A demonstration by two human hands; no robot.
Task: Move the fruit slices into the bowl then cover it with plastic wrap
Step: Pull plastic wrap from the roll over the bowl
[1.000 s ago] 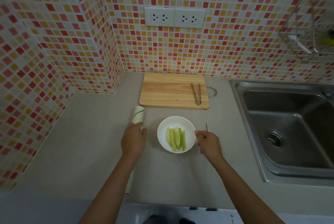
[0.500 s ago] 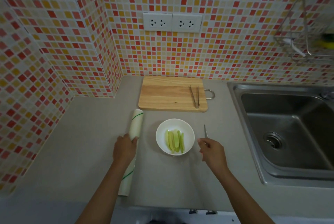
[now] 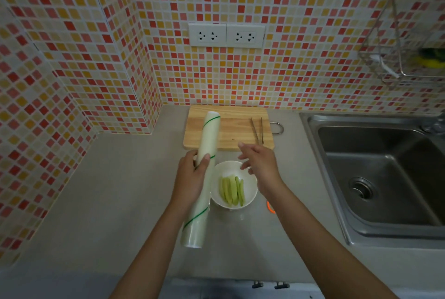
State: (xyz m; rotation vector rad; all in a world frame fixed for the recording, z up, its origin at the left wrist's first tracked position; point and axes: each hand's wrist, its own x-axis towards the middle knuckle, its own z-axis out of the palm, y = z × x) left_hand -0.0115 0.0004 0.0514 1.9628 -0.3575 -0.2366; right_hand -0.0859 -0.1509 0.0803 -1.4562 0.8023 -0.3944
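Counter [image 3: 108,202] grey, mosaic-tiled corner; left hand [image 3: 190,178] gripping wrap roll [image 3: 204,171], right hand [image 3: 261,163] spread.

Pale green fruit slices [image 3: 231,189] in round white bowl [image 3: 250,198]; translucent whitish plastic wrap roll [image 3: 204,173], green spiral stripe; red-orange-yellow mosaic wall tiles [image 3: 301,69]; pale wooden chopping board [image 3: 231,130].

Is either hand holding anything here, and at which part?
Left hand holds the plastic wrap roll around its middle; right hand is open, holding nothing.
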